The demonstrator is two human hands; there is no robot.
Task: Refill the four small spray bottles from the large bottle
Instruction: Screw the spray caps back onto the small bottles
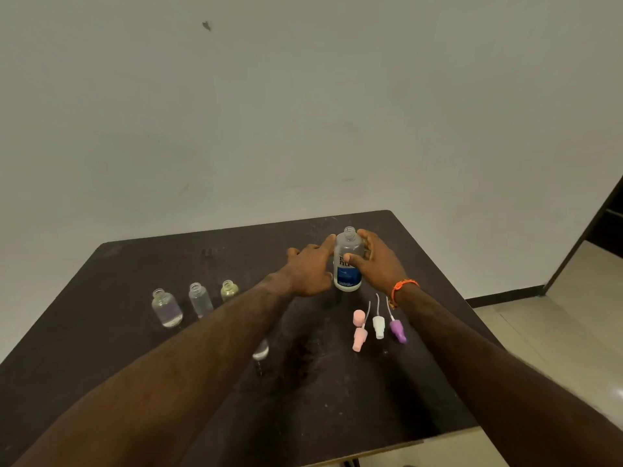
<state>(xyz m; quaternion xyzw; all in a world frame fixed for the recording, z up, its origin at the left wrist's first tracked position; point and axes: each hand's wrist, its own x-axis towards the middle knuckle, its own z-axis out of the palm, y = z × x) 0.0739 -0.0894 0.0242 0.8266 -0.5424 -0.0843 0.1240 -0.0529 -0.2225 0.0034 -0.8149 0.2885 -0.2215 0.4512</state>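
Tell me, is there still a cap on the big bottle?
No: the big bottle, gripped by the right hand, shows a bare threaded neck with no cap on it.

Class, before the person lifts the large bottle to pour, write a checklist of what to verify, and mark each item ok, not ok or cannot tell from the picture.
1. Large bottle uncapped: ok, its threaded neck is bare.
2. Grip on it: ok, the right hand wraps round the body; the left hand touches its side with straight fingers.
3. Small bottles open: ok for three, the clear left bottle, the clear middle bottle and the greenish bottle stand upright without tops.
4. Fourth small bottle: cannot tell, the left forearm hides most of it.
5. Spray tops out of the way: ok, the pink top, white top and purple top lie near the right wrist.
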